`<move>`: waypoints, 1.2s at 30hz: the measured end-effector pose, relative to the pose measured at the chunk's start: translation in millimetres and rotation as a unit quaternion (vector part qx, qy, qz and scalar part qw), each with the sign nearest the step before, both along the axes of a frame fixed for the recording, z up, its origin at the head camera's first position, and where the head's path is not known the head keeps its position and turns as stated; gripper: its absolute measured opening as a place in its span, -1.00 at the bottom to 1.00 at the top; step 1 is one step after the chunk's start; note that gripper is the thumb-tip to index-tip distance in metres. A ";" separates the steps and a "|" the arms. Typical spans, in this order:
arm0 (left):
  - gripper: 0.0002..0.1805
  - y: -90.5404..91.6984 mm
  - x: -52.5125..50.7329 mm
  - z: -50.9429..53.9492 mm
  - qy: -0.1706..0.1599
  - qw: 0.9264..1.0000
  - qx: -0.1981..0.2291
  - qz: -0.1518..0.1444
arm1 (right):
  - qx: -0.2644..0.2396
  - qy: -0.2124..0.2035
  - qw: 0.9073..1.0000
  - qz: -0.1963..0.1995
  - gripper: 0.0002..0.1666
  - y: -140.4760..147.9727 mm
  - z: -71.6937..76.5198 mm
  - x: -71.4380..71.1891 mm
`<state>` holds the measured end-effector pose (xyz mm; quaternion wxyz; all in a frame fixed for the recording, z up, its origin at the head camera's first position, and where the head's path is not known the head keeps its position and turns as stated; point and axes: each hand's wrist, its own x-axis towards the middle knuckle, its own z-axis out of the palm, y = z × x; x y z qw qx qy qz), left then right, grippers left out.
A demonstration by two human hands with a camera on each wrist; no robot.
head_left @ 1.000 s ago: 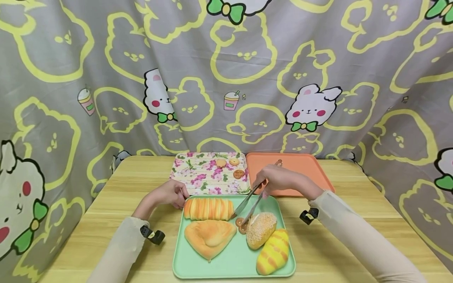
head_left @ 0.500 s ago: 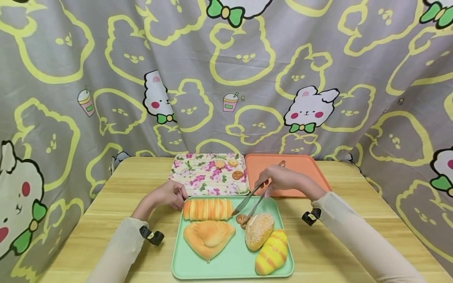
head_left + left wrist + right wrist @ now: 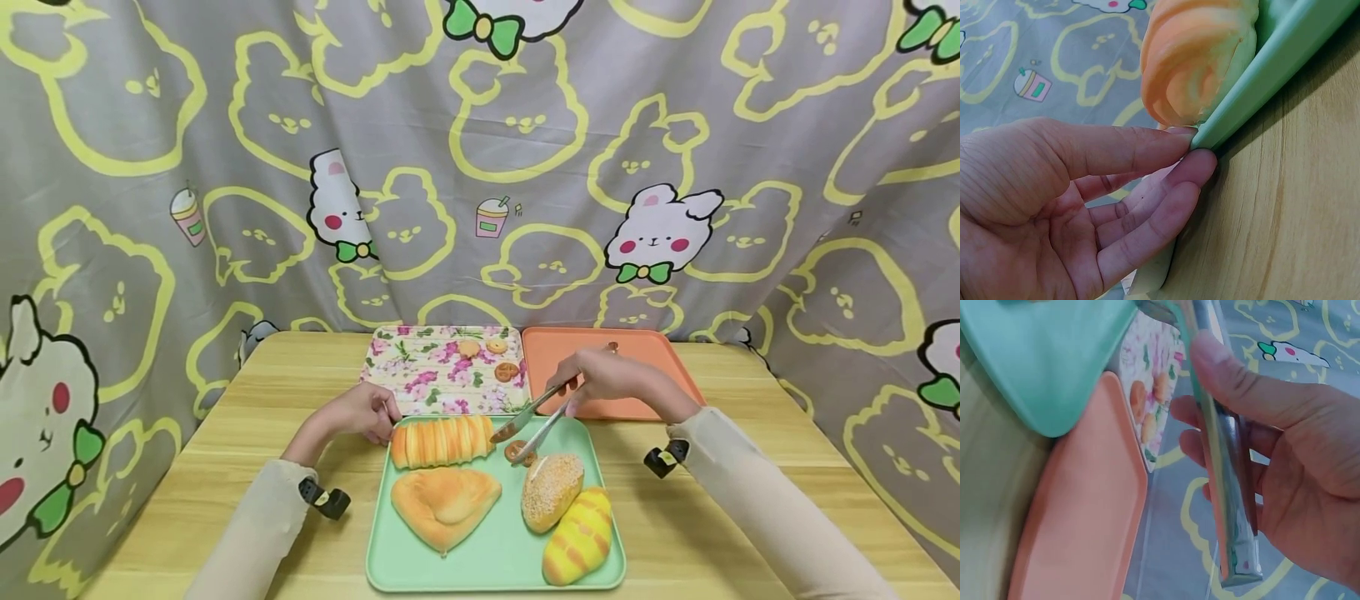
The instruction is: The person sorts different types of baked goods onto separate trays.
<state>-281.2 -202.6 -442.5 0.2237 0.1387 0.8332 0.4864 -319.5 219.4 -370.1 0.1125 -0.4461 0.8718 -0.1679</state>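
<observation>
My left hand (image 3: 367,412) pinches the far left corner of a green tray (image 3: 480,575) between thumb and fingers, beside a striped bread roll (image 3: 442,442). In my right hand (image 3: 603,379) are metal tongs (image 3: 1229,469), held over the tray's far side with their arms spread. Between and under the tong tips lies a small brown pretzel-shaped cookie (image 3: 517,451), partly covered; whether the tips touch it I cannot tell. A heart-shaped bread (image 3: 446,504) is nearer the front. On the right, a crumb-topped bun (image 3: 552,493) touches a yellow striped bread (image 3: 579,537).
Behind the green tray stand a floral tray (image 3: 397,379) with several small cookies (image 3: 506,372) and an orange tray (image 3: 660,358), partly under my right hand. A patterned curtain (image 3: 420,167) rises behind the wooden table (image 3: 300,367).
The tongs' tips have spread wider, and my right hand has shifted slightly right. The striped roll's right end has turned slightly away from me. My left hand keeps its place on the tray corner.
</observation>
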 end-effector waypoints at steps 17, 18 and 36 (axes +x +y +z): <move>-0.77 1.3 1.4 1.3 0.004 1.000 -0.004 -0.001 | 0.014 -0.020 0.999 -0.038 -0.45 17.4 -16.7 6.4; -0.77 1.1 1.4 1.3 0.005 1.000 -0.005 -0.001 | 0.013 -0.026 0.999 -0.046 -0.42 18.4 -17.3 7.2; -0.78 0.6 3.4 1.9 0.006 1.000 -0.007 0.001 | -0.043 -0.010 0.997 -0.063 -0.63 15.7 -22.2 15.1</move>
